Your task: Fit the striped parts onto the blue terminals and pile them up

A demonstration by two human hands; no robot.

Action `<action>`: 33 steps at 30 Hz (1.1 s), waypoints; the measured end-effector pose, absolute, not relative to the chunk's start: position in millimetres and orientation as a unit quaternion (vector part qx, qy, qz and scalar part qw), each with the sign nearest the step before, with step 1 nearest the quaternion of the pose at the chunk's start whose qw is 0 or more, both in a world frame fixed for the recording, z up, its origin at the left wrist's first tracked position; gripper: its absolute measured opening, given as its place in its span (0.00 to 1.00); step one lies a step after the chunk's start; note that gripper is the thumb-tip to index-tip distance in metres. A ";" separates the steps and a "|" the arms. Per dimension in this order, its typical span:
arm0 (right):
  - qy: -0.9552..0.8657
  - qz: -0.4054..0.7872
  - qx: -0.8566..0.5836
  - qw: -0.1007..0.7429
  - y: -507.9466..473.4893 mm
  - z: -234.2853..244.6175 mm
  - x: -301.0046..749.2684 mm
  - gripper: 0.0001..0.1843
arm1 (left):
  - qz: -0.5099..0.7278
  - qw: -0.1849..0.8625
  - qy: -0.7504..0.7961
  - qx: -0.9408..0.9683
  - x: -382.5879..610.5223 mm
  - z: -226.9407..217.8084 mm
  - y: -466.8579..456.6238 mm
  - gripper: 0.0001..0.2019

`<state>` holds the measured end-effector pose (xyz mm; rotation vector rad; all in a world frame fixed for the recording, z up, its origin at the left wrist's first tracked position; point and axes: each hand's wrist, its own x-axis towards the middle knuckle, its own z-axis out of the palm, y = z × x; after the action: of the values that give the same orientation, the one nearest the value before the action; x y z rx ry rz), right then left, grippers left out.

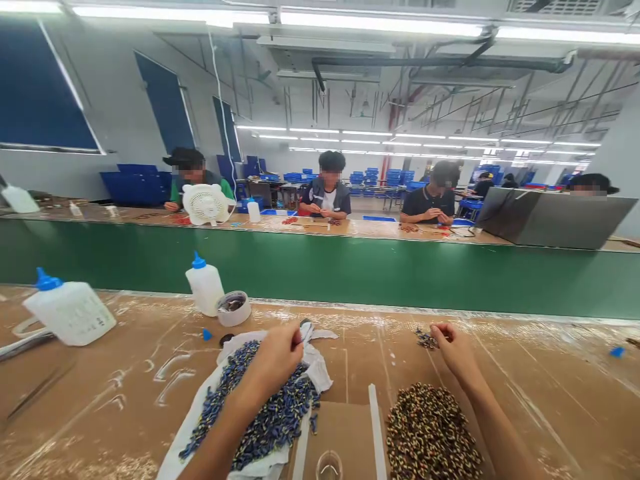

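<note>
My left hand rests on the heap of blue pieces on the white cloth, fingers pinched shut. My right hand, right of the cloth, pinches beside a few loose bits. What either holds is too small to tell. The pieces look light, hard and quick to scatter, so I'd nip one at the tips. Bare tabletop right of the cloth gives room; a bottle stands behind it.

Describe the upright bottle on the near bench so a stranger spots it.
Find the brown workbench before the green strip. At its far edge a white, blue-capped bottle stands beside a tape roll. The other bottle, far left, is bigger and tilted.
</note>
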<state>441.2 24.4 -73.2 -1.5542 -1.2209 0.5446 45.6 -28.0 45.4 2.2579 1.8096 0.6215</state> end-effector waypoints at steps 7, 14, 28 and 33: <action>-0.564 0.266 -0.625 0.470 10.4 -70.0 429.8 0.21 | 0.283 0.141 0.546 0.776 79.8 18.9 -23.6 0.05; -0.594 0.292 -0.605 0.443 5.9 -69.5 416.2 0.20 | 0.258 0.211 0.553 0.764 71.0 -9.9 -24.3 0.06; -0.712 0.399 -0.428 0.388 -45.3 -33.0 295.1 0.12 | 0.209 0.343 0.444 0.801 93.1 0.1 -44.4 0.02; -0.710 0.376 -0.439 0.403 -51.3 -34.4 280.0 0.12 | 0.219 0.408 0.429 0.776 95.7 5.4 -45.0 0.03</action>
<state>280.0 -51.3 -34.4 -1.1100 -1.7935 0.9491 95.7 -45.0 5.4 1.9563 1.0805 0.5523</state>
